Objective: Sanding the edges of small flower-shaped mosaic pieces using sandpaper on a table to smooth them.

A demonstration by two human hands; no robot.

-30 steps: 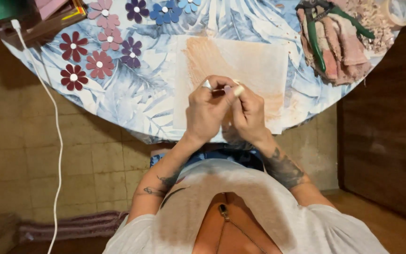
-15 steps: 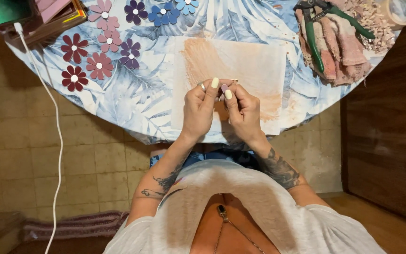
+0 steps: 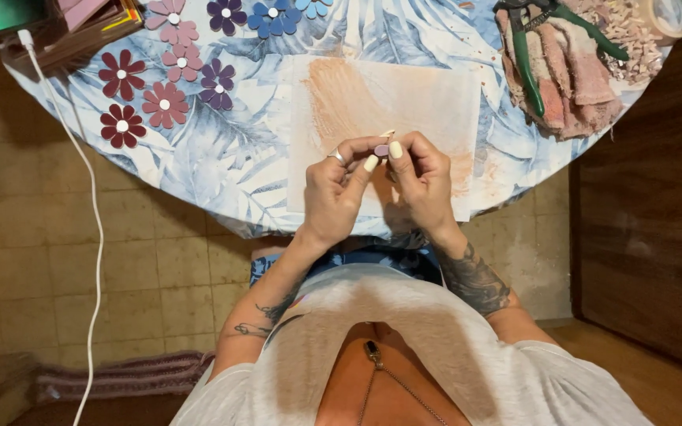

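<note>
Both hands have drifted toward three o'clock; left hand (image 3: 339,192) and right hand (image 3: 424,183) pinch a small mauve piece (image 3: 381,149) between them at twelve o'clock.

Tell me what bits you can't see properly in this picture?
- Small mauve piece, head view: mostly covered by the fingertips of the left hand and right hand; its shape is unclear.
- Tape roll: cut off by the top edge.
- Green-handled pliers: head cropped at the top edge.
</note>
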